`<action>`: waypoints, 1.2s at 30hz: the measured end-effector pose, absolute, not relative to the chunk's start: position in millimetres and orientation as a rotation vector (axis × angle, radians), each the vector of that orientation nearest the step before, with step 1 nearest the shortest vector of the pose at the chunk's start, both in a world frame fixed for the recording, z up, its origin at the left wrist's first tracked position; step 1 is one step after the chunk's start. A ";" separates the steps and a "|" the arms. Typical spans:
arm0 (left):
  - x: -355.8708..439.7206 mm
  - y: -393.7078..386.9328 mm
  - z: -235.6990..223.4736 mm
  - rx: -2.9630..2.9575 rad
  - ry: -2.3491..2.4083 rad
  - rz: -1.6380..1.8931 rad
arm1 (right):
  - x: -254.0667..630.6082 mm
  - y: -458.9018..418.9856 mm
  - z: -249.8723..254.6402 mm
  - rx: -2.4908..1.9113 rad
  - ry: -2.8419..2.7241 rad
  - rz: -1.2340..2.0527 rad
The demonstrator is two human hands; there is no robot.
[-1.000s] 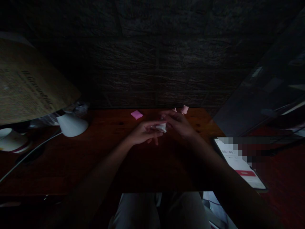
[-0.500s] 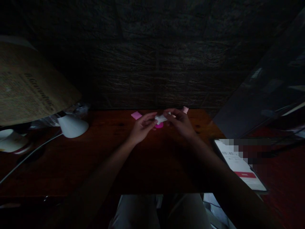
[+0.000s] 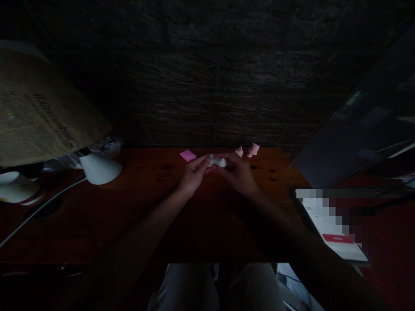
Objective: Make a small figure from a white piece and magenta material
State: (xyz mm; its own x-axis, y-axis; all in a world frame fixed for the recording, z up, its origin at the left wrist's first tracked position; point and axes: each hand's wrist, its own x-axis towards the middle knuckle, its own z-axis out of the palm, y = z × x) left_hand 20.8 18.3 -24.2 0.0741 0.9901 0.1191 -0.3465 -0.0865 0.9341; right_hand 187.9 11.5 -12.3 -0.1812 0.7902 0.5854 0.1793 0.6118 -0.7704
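Observation:
Between my two hands is a small white lump (image 3: 218, 161), soft-looking like modelling clay, narrower in the middle. My left hand (image 3: 190, 178) pinches its left end with thumb and fingers; a ring shows on that hand. My right hand (image 3: 239, 173) is closed around the other end, its fingers partly hidden. A bit of magenta material (image 3: 213, 169) peeks out just below the lump; whether it is held or lies on the table I cannot tell. Behind my left hand lies a flat pink square (image 3: 188, 155). Pale pink lumps (image 3: 253, 149) rest beyond my right hand.
The dark wooden table (image 3: 136, 224) ends at a brick wall (image 3: 194, 95). At left are a lamp with a printed paper shade (image 3: 42, 112) and white base (image 3: 101, 168), its cord, and a paper cup (image 3: 16, 188). A lit tablet or phone (image 3: 327, 224) sits at the right edge.
The white lump has turned from lying in my left fingers to being stretched between both hands. My right hand has shifted slightly down, uncovering the pale pink lumps; the magenta bit is now mostly covered.

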 end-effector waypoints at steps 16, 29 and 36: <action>32.5 8.6 -14.7 0.839 0.801 1.254 | 186.6 12.7 -13.2 -0.784 -1.611 0.784; 23.5 14.7 -21.5 1.039 0.904 1.129 | 191.9 5.2 -0.2 -0.778 -1.751 0.770; 19.3 10.4 -10.4 1.444 0.872 1.337 | 199.3 13.3 2.9 -0.808 -1.635 1.064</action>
